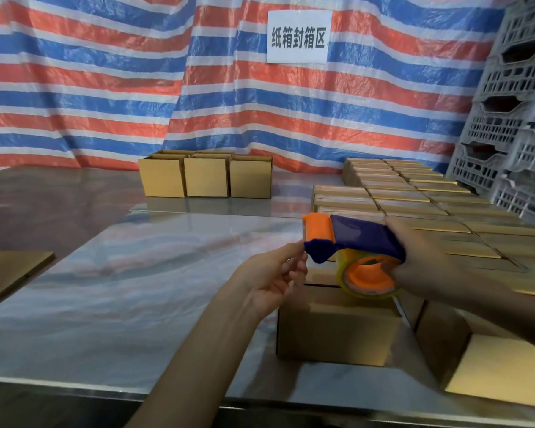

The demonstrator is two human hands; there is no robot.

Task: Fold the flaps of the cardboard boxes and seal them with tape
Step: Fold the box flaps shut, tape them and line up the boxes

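Observation:
A blue and orange tape dispenser (357, 242) with a roll of clear tape hangs above a small cardboard box (337, 332) on the steel table. My right hand (423, 257) grips the dispenser from the right side. My left hand (272, 273) reaches up to the dispenser's front end, fingertips pinched at the blue nose by the orange roller; whether tape is between them cannot be made out. The box's top is partly hidden behind the roll and my hands.
Several closed boxes (414, 199) lie in rows at the right. Three open boxes (206, 177) stand at the back centre. Another box (491, 359) sits at the lower right. Flat cardboard (10, 270) lies at the left edge. Grey plastic crates (516, 118) are stacked at the far right.

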